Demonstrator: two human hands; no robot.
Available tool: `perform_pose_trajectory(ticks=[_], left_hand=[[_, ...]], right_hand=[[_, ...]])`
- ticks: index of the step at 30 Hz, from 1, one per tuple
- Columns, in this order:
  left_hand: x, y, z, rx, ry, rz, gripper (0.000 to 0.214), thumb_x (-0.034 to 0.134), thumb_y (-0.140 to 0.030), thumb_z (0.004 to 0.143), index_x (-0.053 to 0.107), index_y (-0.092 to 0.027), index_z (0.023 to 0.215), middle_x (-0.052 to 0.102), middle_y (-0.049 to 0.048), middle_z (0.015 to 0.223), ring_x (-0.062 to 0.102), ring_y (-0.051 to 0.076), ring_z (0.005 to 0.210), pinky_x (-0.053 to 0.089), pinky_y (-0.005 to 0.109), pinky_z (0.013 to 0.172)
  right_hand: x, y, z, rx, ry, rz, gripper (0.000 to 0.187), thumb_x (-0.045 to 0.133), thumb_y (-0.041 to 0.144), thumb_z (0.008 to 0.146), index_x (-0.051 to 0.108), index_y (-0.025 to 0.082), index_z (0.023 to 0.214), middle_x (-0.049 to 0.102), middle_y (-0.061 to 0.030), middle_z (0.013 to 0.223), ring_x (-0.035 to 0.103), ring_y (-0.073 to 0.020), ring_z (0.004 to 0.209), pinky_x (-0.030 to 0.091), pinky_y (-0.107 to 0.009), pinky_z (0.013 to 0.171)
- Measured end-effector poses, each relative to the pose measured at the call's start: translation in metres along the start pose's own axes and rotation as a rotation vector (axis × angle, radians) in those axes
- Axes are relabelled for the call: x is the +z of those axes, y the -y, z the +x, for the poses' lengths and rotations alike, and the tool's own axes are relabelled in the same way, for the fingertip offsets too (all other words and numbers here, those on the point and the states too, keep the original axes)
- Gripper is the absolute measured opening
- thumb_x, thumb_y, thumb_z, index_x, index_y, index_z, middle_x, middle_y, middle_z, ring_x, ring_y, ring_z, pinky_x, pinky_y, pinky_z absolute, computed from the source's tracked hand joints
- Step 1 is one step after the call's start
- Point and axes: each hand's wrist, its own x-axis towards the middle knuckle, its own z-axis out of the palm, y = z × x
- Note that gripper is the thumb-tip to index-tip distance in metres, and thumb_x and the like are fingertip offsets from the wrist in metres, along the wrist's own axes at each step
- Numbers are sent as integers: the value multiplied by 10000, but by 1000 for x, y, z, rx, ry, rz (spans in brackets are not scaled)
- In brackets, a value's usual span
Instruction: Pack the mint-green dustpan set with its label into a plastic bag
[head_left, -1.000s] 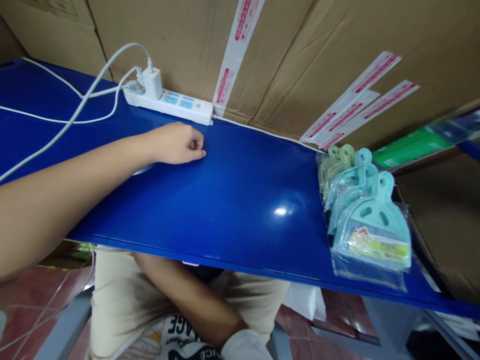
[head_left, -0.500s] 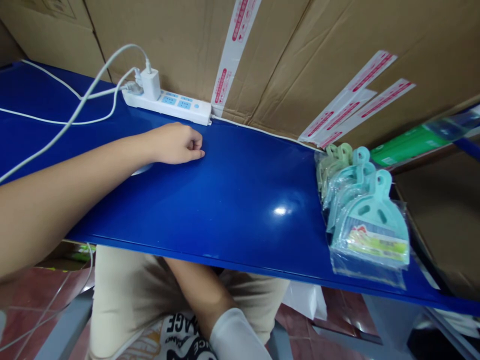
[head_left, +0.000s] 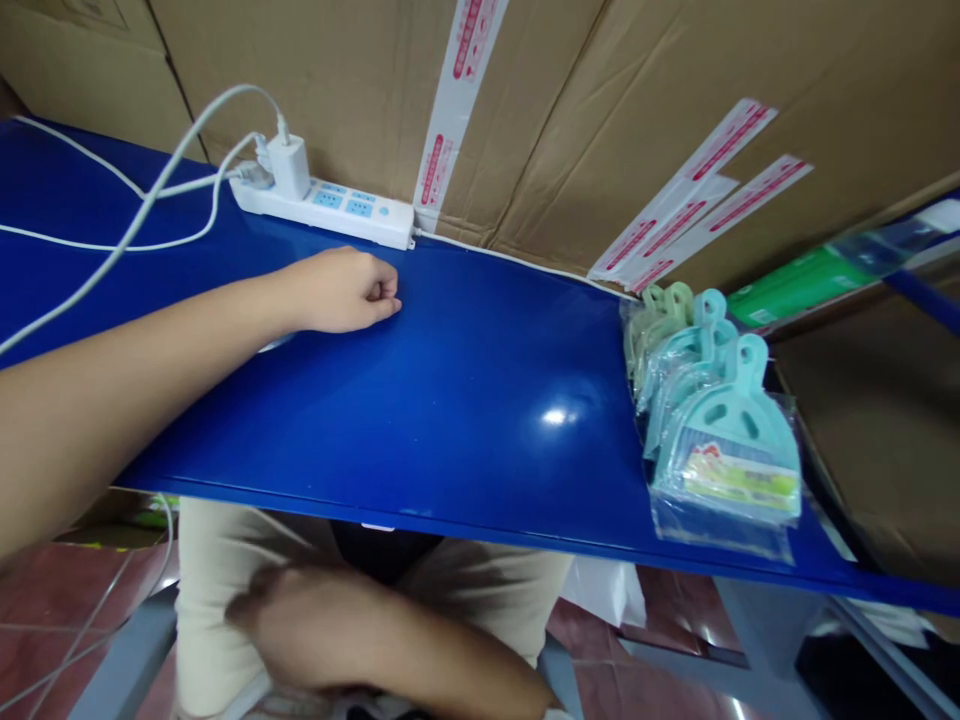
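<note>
My left hand (head_left: 337, 290) lies on the blue table (head_left: 465, 400) with its fingers curled into a loose fist and nothing visible in it. It rests just in front of a white power strip (head_left: 330, 205). My right hand (head_left: 300, 625) is below the table's near edge, over my lap in beige trousers. It is blurred by motion, so its fingers cannot be made out. A stack of bagged mint and green mini dustpan sets (head_left: 712, 420) sits at the table's right end, far from both hands.
Large taped cardboard boxes (head_left: 585, 120) wall off the back of the table. White cables (head_left: 135, 215) run from the power strip across the left part. A green package (head_left: 810, 285) lies behind the dustpan stack. Red floor tiles show below.
My right arm has swung under the table edge, and the hand now comes into view over my lap, blurred. My left hand has stayed put. The view shifted slightly.
</note>
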Motion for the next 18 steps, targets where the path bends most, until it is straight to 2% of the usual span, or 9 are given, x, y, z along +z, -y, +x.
perform_pose_trajectory(ticks=[2, 4, 5, 7, 10, 12, 15, 17, 18], left_hand=[[1, -2, -1, -10, -21, -14, 307, 512, -392, 904, 746, -226, 1010, 734, 26, 753, 687, 210, 718, 474, 319, 733], [2, -6, -4, 0, -46, -32, 314, 504, -347, 902, 750, -231, 1058, 761, 42, 815, 697, 222, 746, 495, 330, 755], [3, -8, -5, 10, -58, -43, 318, 502, -329, 901, 753, -238, 1074, 774, 48, 844, 702, 226, 759, 505, 333, 766], [4, -11, -7, 28, -68, -66, 328, 508, -311, 897, 762, -252, 1096, 796, 50, 885, 712, 226, 776, 520, 333, 784], [5, -15, -9, 30, -56, -72, 333, 536, -328, 883, 774, -252, 1103, 806, 37, 891, 725, 223, 779, 526, 324, 788], [6, -15, -9, 32, -49, -65, 337, 546, -354, 876, 776, -247, 1098, 805, 25, 881, 731, 217, 778, 524, 313, 780], [7, -14, -8, 48, -65, -59, 329, 546, -379, 881, 773, -249, 1079, 802, 6, 852, 737, 199, 777, 521, 289, 764], [7, -13, -8, 54, -68, -62, 316, 551, -372, 881, 771, -251, 1072, 806, -2, 849, 742, 191, 785, 520, 279, 764], [7, -13, -8, 53, -63, -67, 313, 553, -366, 882, 771, -249, 1074, 810, -2, 853, 746, 192, 790, 522, 281, 770]], right_hand=[[1, 12, -47, -115, 21, -43, 80, 686, 279, 1010, 726, 229, 964, 787, -9, 887, 733, -165, 781, 578, -263, 658], [-11, 25, -106, -109, -159, -71, 158, 601, 333, 1065, 723, 267, 990, 789, 8, 880, 748, -166, 801, 581, -265, 678], [-23, 30, -137, 22, -331, -100, 198, 554, 349, 1084, 721, 283, 1001, 785, 9, 860, 746, -172, 772, 589, -281, 679], [-59, 33, -191, 400, -779, -225, 234, 496, 353, 1092, 725, 309, 1073, 794, -22, 893, 760, -212, 788, 615, -338, 712], [-129, 14, -242, 958, -1275, -564, 165, 560, 335, 1013, 717, 291, 1039, 807, -90, 940, 781, -270, 839, 621, -425, 816], [-171, -9, -256, 1326, -1300, -718, 192, 561, 268, 976, 732, 240, 1059, 811, -157, 1015, 785, -296, 969, 589, -452, 926], [-206, -39, -258, 1692, -1034, -606, 353, 605, 301, 991, 734, 105, 1255, 767, -308, 1245, 762, -373, 1121, 556, -477, 891], [-211, -50, -255, 1768, -944, -502, 443, 625, 342, 1004, 713, 68, 1340, 741, -336, 1313, 752, -392, 1155, 538, -475, 876], [-209, -53, -253, 1771, -961, -480, 455, 641, 339, 999, 711, 67, 1357, 749, -327, 1305, 755, -391, 1152, 535, -472, 878]])
